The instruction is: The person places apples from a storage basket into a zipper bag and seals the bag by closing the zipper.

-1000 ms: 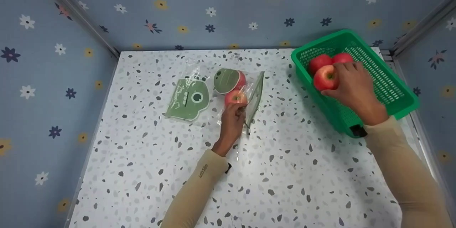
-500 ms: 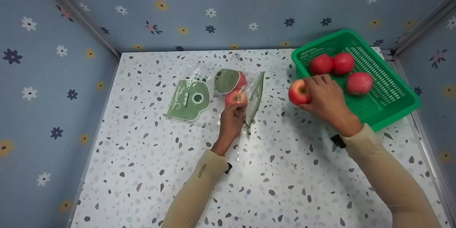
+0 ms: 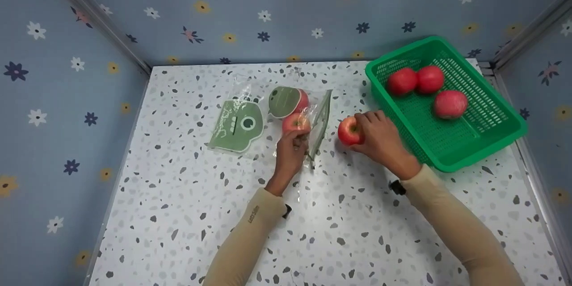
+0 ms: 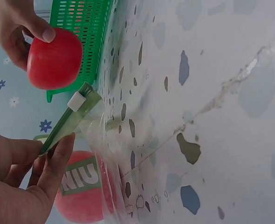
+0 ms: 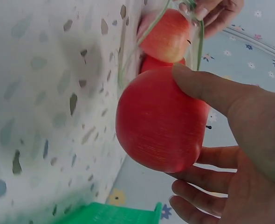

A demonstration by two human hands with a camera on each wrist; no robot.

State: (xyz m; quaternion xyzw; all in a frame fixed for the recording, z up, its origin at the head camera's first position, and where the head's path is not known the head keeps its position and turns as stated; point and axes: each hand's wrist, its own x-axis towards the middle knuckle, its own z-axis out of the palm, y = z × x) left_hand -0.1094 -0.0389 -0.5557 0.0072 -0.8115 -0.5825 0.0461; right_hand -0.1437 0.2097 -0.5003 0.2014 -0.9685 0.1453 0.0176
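My left hand (image 3: 290, 152) pinches the green zip edge of a clear bag (image 3: 319, 127), whose white slider (image 4: 76, 101) shows in the left wrist view. Two apples lie inside that bag; the nearer apple (image 3: 295, 122) sits just beyond my left fingers, and a green printed patch covers part of the farther one (image 3: 303, 100). Between thumb and fingers my right hand (image 3: 380, 138) grips a red apple (image 3: 350, 131), held just right of the bag's mouth. In the right wrist view this held apple (image 5: 161, 121) has a short dark stem.
A green plastic basket (image 3: 473, 158) stands at the back right, with several red apples, one of them (image 3: 450, 104) apart from the others. A flat clear bag with a green monster print (image 3: 237, 125) lies left of the filled bag. Flower-patterned walls (image 3: 286, 18) border the speckled table (image 3: 178, 214).
My right hand has carried the apple out of the basket, leftward and down to beside the bag's opening. The left hand has stayed on the bag's edge.
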